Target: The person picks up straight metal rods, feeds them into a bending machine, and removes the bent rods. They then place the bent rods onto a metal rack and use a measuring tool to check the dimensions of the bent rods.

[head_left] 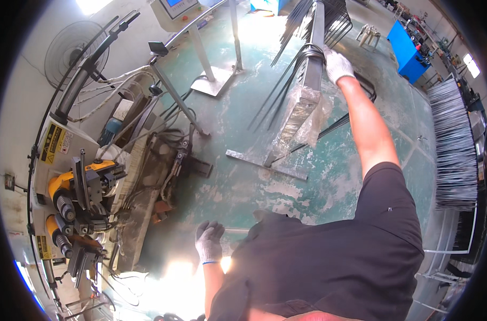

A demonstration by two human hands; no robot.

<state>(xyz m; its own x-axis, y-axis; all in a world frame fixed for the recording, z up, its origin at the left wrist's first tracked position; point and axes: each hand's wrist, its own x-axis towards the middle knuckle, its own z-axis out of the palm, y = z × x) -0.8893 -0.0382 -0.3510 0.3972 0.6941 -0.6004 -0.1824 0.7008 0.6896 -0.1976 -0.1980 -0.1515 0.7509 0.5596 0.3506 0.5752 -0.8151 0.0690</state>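
My right arm stretches forward to a grey metal stand (312, 75) hung with dark bent metal rods (310, 52). My right hand (338, 65), in a white work glove, is at the stand's right side, its fingers closed at the bend of the rods; the fingertips are partly hidden. Clear plastic wrap (293, 128) covers the near end of the stand's beam. Low beside my body, my left hand (209, 243) wears a white glove with grey fingertips. Its fingers are curled, and whatever may be inside them is hidden. A thin pale strip (236, 230) shows just right of it.
On the left is a machine with yellow-and-black parts (61, 187), cables and a long bed. A fan (76, 53) stands behind it. The stand's crossbar foot (267, 165) lies across the green floor. At right hangs a dense bundle of thin rods (453, 144); a blue cabinet (407, 51) is farther back.
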